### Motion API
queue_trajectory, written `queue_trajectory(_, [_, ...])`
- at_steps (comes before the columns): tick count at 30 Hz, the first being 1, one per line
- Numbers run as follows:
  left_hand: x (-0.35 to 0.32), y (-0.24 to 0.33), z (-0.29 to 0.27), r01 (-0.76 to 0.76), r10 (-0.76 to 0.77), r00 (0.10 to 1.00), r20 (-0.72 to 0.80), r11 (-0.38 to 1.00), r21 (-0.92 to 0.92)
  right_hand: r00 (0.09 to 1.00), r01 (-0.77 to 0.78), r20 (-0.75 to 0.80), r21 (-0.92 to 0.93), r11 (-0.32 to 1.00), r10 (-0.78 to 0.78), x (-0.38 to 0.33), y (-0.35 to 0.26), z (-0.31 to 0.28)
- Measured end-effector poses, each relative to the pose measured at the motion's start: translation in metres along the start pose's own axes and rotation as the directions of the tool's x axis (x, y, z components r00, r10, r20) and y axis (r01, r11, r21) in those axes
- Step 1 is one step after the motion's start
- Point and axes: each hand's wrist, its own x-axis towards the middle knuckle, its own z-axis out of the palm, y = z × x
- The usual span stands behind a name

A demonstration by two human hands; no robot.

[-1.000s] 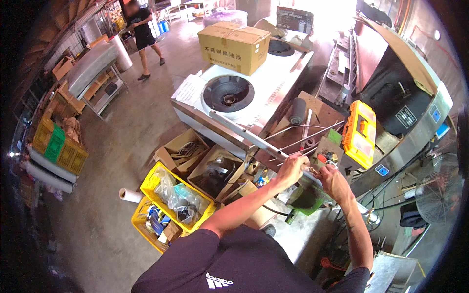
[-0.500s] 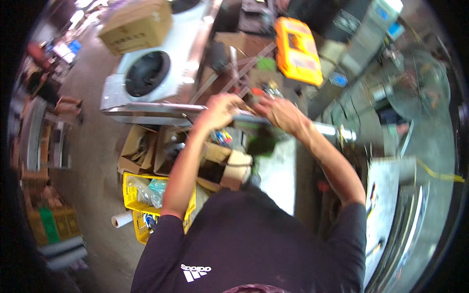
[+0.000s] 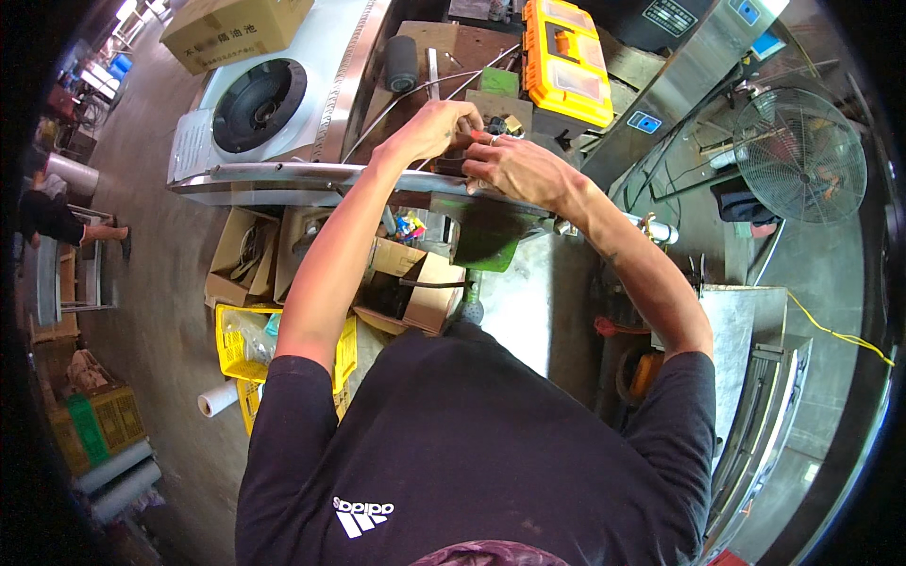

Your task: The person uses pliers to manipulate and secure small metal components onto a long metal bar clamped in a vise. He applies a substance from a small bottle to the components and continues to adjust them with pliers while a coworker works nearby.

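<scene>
Beyond the near edge of a long metal bar [image 3: 274, 176], my two hands meet with their fingertips close together. My left hand [image 3: 436, 130] has its fingers curled down, thumb side toward the right hand. My right hand [image 3: 530, 172], a ring on one finger, rests by the bar with its fingers bent. Whatever the fingers pinch is small and hidden by them. A bit of orange-red shows at the right fingertips. Just below the hands hangs a green metal part [image 3: 486, 236]. Behind them lie small metal fittings [image 3: 512, 124] and a green block [image 3: 498, 82].
An orange toolbox [image 3: 566, 66] lies at the back right, a dark cylinder [image 3: 401, 64] left of it. A white panel with a round black burner [image 3: 260, 106] and a cardboard box [image 3: 236, 33] are at left. Yellow crates [image 3: 231, 349] stand below; a fan [image 3: 800, 156] is at right.
The view has shifted, so the scene sits higher and slightly left. My left hand has moved farther beyond the bar; the right stays close by it.
</scene>
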Motion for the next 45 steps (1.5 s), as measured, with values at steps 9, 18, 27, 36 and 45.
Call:
queue_trajectory(9, [-0.073,0.037,0.038,0.015,-0.164,0.63,-0.759,0.98,-0.199,0.937,-0.324,0.185,0.155,0.933,0.295,0.014,-0.01,0.007])
queue_trajectory(18, [-0.099,0.111,0.149,0.041,-0.365,0.641,-0.675,0.894,-0.446,0.861,-0.497,0.171,0.084,0.864,0.479,0.033,-0.021,0.009])
queue_trajectory(27, [-0.111,0.1,0.136,0.028,-0.281,0.589,-0.757,0.944,-0.329,0.836,-0.531,0.237,0.122,0.839,0.495,0.035,-0.01,0.008])
queue_trajectory(36, [-0.127,0.074,0.1,0.039,-0.041,0.668,-0.743,0.999,-0.021,0.925,-0.369,0.164,0.181,0.911,0.342,0.018,-0.011,-0.001])
queue_trajectory(45, [-0.104,0.03,0.041,0.071,-0.001,0.839,-0.544,0.992,0.108,0.945,-0.318,0.15,0.194,0.928,0.292,0.001,-0.006,0.005])
